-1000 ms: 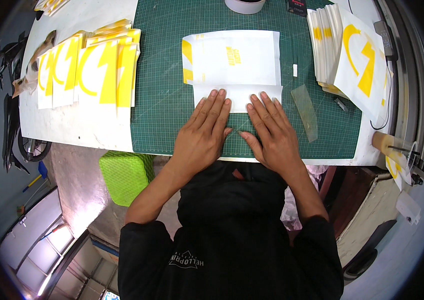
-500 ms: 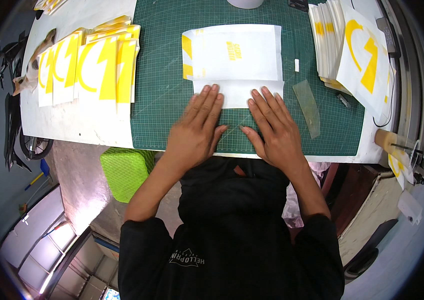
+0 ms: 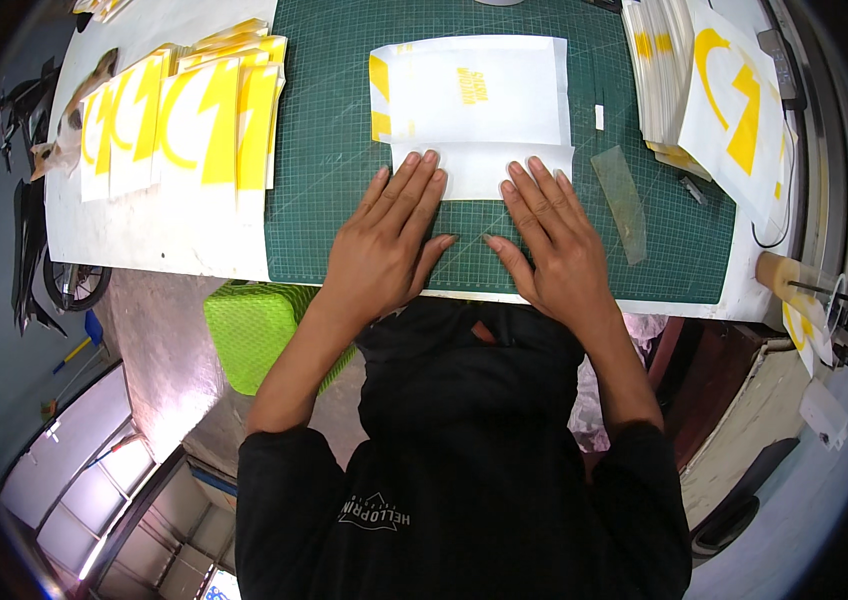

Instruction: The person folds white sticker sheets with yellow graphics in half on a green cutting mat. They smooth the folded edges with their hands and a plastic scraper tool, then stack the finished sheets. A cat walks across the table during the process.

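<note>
1. Left hand (image 3: 387,243) — flat, palm down, fingers spread wide and straight; it grips nothing. The fingertips rest on the lower left edge of the white sheet (image 3: 471,110), the palm on the green cutting mat (image 3: 324,180).

2. Right hand (image 3: 556,243) — likewise flat and open, fingers spread, holding nothing. Its fingertips press the lower right part of the same sheet; the thumb points inward toward the left thumb, the two apart.

3. White sheet — lies in the middle of the cutting mat, just beyond both hands. It has a yellow patch at its left edge and a small yellow mark near the centre. Its lower strip, under the fingertips, looks folded or layered; which one I cannot tell.

4. Green cutting mat — gridded, covering the middle of the white table (image 3: 174,235).

5. Row of overlapping sheets with yellow curved shapes (image 3: 184,125) — on the table left of the mat, well apart from the hands.

6. Stack of white and yellow sheets (image 3: 699,85) — at the right end of the mat, topped by a sheet with large yellow shapes.

7. Clear plastic strip (image 3: 621,200) — on the mat just right of the right hand, not touching it.

8. Green basket (image 3: 256,330) — below the table edge, on the person's left side.
</note>
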### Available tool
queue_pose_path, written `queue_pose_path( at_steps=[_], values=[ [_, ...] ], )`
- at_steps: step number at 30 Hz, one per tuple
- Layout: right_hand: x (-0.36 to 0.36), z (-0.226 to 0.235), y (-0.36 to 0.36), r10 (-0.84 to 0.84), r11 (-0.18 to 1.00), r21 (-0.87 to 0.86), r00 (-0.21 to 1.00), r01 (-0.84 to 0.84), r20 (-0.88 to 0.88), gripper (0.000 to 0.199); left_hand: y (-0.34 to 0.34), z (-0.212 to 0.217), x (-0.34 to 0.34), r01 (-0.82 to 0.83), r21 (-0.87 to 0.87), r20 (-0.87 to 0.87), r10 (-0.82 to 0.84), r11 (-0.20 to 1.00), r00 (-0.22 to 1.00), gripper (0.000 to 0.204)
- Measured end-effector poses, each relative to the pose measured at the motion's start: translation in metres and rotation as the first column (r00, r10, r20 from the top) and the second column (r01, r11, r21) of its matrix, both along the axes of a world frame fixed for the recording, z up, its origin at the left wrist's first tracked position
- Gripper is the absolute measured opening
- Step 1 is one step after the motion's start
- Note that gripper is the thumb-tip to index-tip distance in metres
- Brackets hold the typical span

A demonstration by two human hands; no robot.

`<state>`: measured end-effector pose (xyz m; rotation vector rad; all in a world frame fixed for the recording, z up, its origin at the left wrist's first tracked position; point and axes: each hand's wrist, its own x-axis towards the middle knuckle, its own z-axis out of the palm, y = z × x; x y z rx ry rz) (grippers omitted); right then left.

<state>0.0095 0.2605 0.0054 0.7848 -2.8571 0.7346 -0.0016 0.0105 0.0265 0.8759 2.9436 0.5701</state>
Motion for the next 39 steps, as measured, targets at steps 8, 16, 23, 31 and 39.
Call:
queue_pose_path(
  at_steps=[8,16,23,31,39],
  values=[
    [0.001,0.002,0.000,0.000,1.000,0.027,1.000,0.000,0.002,0.059,0.000,-0.002,0.003,0.000,-0.034,0.004,0.000,0.999,1.000,0.071],
    [0.000,0.004,0.017,0.029,0.994,0.108,0.999,-0.026,-0.025,0.062,0.006,0.001,0.010,-0.025,-0.073,0.042,0.028,0.997,0.999,0.090],
    [0.010,0.008,0.004,-0.032,0.994,0.110,0.998,0.027,0.046,0.066,0.021,-0.010,0.020,-0.112,-0.041,0.078,0.115,0.993,0.990,0.102],
    [0.016,0.012,-0.006,-0.043,0.983,0.180,0.997,0.030,0.068,0.061,0.020,-0.003,0.020,-0.098,-0.037,0.075,0.101,0.994,0.992,0.089],
    [0.020,0.010,-0.011,-0.085,0.986,0.151,0.993,0.073,0.079,0.057,0.022,-0.001,0.021,-0.087,-0.049,0.088,0.091,0.995,0.992,0.078]
  ],
)
